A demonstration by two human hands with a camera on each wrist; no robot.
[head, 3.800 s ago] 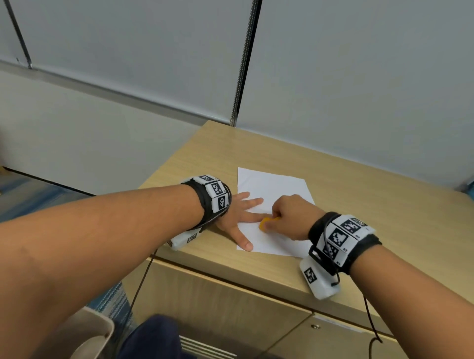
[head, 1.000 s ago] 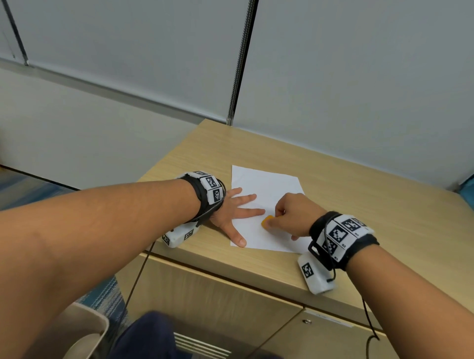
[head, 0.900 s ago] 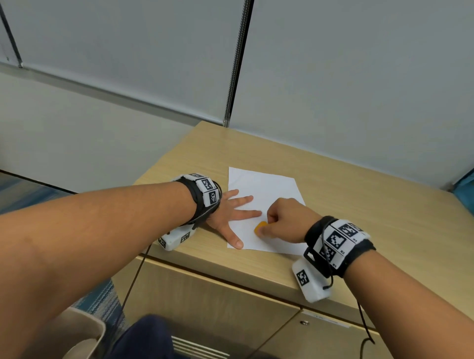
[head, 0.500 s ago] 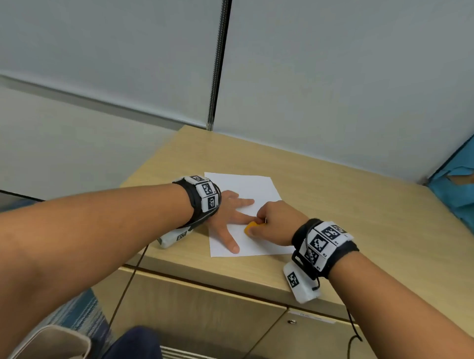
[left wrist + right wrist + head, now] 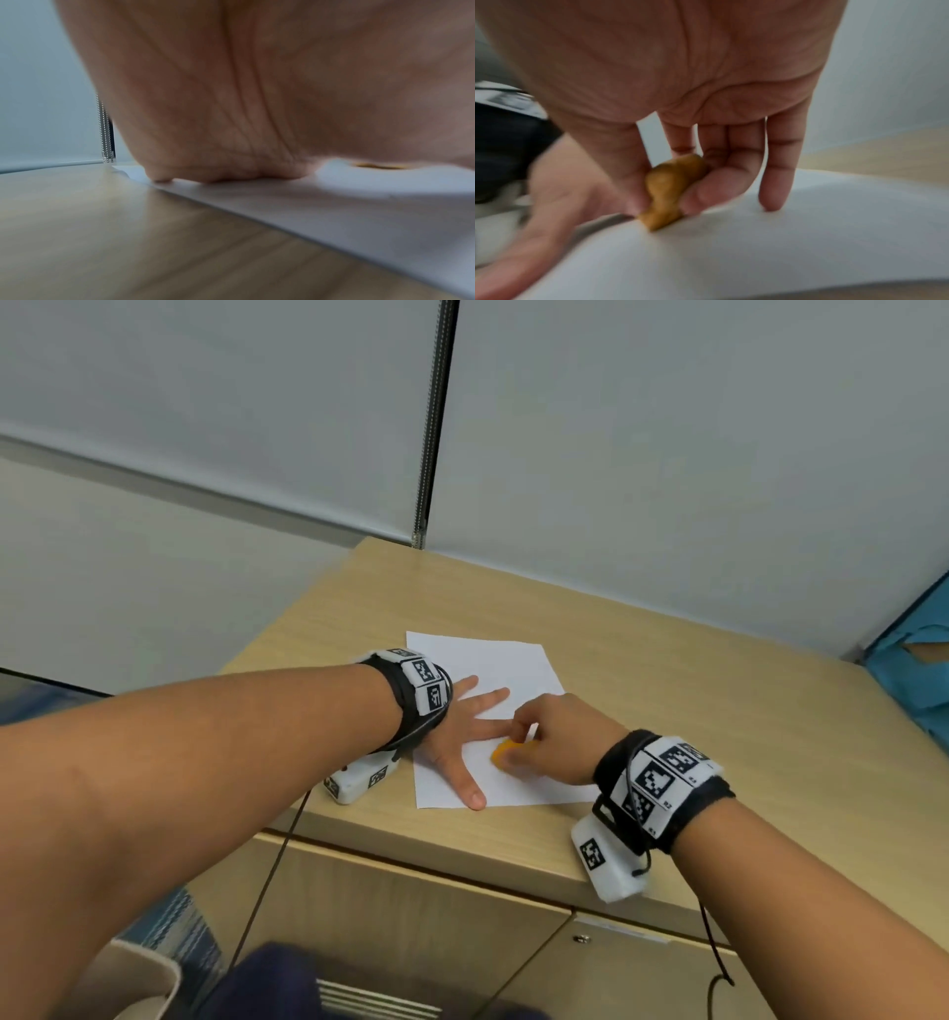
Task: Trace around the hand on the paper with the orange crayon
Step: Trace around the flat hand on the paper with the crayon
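— Where is the crayon?

— The stubby, lumpy orange wax crayon [image 5: 671, 189] is pinched between the thumb and curled fingers of the right hand [image 5: 557, 742]. Its tip touches the white sheet of paper [image 5: 493, 660], in the gap between the left hand's forefinger and thumb, just beside the forefinger.

— How do the right fingers lie?

— In the right wrist view the thumb and two fingers clamp the crayon, while the little finger [image 5: 776, 178] stands straighter, its tip resting on the paper.

— And the left hand?

— The left hand [image 5: 462, 726] lies flat, palm down on the paper, its fingers straight and spread, gripping nothing. The thumb points toward the near edge of the sheet. The left wrist view shows the heel of the palm pressed on the sheet's edge, with a sliver of orange beyond it.

— What does the paper sit on?

— A light wooden cabinet top [image 5: 693, 690], set against pale grey wall panels [image 5: 667, 454]. Both wrists carry black bands with black-and-white square markers. A blue thing [image 5: 919, 670] shows at the right edge; I cannot tell what it is.
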